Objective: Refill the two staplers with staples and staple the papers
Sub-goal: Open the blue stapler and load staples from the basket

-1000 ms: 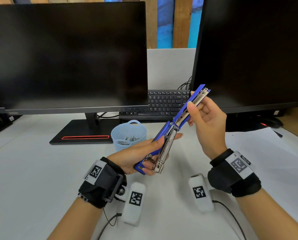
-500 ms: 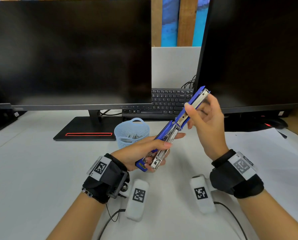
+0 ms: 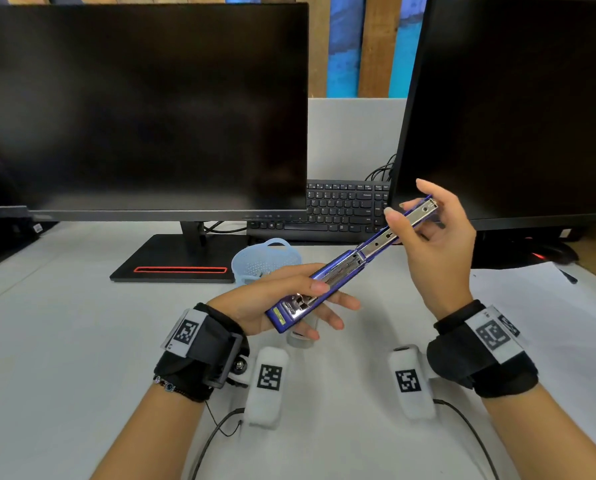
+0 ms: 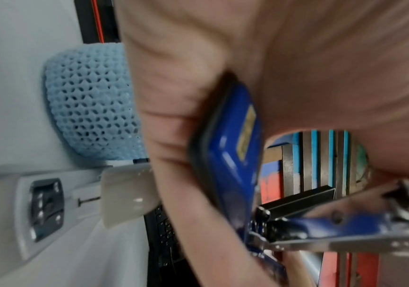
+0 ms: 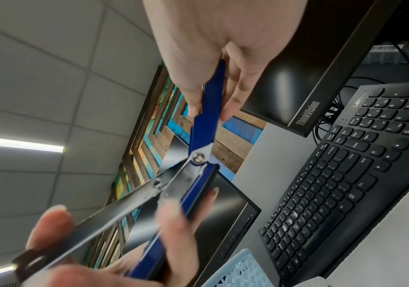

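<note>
A blue stapler is swung wide open and held slanting above the desk between both hands. My left hand grips its lower blue end, thumb on top and fingers underneath. My right hand pinches the upper end with its metal rail between thumb and fingers, the index finger raised. The spring and rail face up. A grey stapler lies on the desk under my left hand, mostly hidden in the head view. White paper lies on the right of the desk.
A light blue mesh basket stands behind my left hand, in front of the left monitor's stand. A black keyboard sits between the two dark monitors. Cables from the wrist cameras trail over the near desk.
The open stapler has tipped from steep to a flatter slant and spread straighter. My right hand moved right and slightly down with its upper end; my left hand kept hold of the lower end.
</note>
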### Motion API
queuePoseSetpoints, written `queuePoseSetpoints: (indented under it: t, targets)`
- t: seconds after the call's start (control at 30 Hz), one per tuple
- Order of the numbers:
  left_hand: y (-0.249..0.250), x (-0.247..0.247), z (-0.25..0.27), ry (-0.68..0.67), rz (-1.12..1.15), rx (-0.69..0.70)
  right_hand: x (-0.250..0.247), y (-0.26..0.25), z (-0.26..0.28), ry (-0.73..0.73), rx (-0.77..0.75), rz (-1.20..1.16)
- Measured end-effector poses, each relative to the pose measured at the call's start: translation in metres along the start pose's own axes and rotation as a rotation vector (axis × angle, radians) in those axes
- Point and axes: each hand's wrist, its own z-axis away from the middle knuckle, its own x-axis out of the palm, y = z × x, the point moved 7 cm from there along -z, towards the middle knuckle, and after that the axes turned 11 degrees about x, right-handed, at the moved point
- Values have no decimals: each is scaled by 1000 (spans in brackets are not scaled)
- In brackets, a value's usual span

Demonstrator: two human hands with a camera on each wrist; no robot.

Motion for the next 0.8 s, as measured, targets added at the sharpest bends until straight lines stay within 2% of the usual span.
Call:
queuePoseSetpoints:
  t: [0.07, 0.17, 0.27, 0.43, 0.67, 0.8]
  targets:
    - [6, -2, 2, 6, 24, 33, -3, -1, 0, 30, -15, -1]
    - [12, -10, 3, 94, 60, 79, -6, 2, -1, 65, -14, -1]
    - [17, -15, 5, 110, 16, 150, -9, 5, -1, 99, 0, -9]
    - [25, -29, 6, 244, 79, 268, -12, 6, -1, 138, -5, -40]
    - [32, -42, 6, 444, 125, 354, -10, 14, -2, 99, 92, -48]
    - [40, -59, 12, 634, 112, 463, 1, 21, -1, 2, 203, -112]
